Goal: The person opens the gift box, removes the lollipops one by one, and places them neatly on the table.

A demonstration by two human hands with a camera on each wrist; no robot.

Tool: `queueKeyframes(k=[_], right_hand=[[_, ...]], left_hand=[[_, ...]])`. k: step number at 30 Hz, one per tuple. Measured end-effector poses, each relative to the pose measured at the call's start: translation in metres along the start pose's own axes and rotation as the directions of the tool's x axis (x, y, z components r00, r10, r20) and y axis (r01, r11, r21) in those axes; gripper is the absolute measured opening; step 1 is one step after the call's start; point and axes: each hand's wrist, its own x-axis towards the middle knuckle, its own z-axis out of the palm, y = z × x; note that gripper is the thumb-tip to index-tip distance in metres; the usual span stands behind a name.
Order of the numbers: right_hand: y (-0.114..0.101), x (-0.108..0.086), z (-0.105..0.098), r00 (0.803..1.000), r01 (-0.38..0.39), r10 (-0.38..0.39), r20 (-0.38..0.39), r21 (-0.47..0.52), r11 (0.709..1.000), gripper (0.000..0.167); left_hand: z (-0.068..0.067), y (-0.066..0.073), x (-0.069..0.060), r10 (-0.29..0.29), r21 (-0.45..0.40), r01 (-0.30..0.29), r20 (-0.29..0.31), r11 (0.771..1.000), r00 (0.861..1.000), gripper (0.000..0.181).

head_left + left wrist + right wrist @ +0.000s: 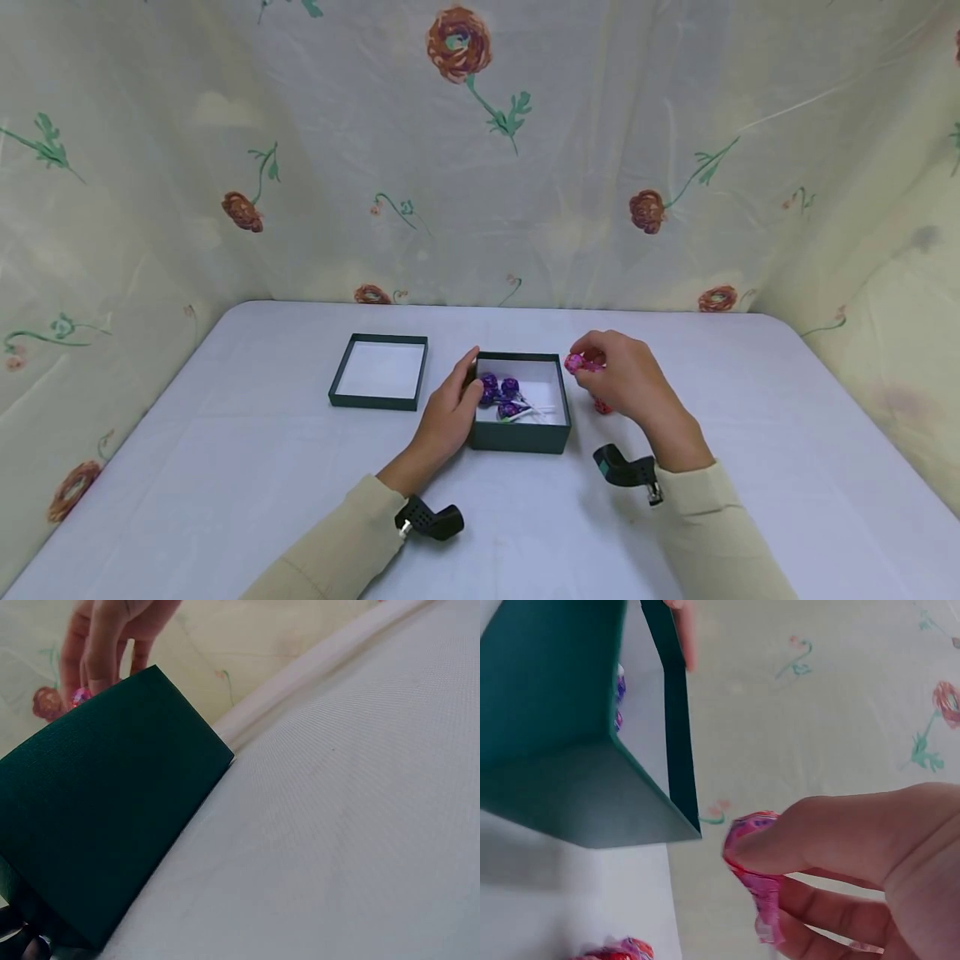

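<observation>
Pink-wrapped round lollipop [575,363] is in your right hand [628,377], pinched between thumb and fingers just beside the right wall of an open dark-green rectangular cardboard-looking box [517,438]. Your left hand [447,408] is gripping the box's left side, probably so it won't skate around on the white cloth-covered counter [495,525], and the shallow dark-green lid [375,402] sits left, likely out of your way.

No text, brand or number is coming through legibly. The pink lollipop wrapper [763,891] is bearing printing too blurred to read, and the purple lollipop wrappers [510,410] inside the dark green box [519,438] are showing markings too small to make out.
</observation>
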Motion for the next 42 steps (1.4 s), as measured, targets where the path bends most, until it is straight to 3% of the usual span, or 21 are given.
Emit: queueKeyframes(k=[21,27,42], right_hand=[[0.016,0.000,-0.013,0.983,-0.053,0.064,0.171,-0.074,0.996,0.022],[0.019,0.001,-0.013,0.972,-0.043,0.068,0.223,-0.114,0.993,0.030],[0.034,-0.004,-0.016,0.958,-0.027,0.069,0.278,-0.152,0.988,0.027]], left_hand=[[-0.001,-0.001,0.001,0.014,-0.001,-0.014,-0.006,1.000,1.000,0.051],[-0.002,0.000,0.002,0.011,0.005,-0.011,-0.009,1.000,1.000,0.051],[0.001,-0.002,0.000,0.002,-0.003,-0.002,-0.003,1.000,1.000,0.051]])
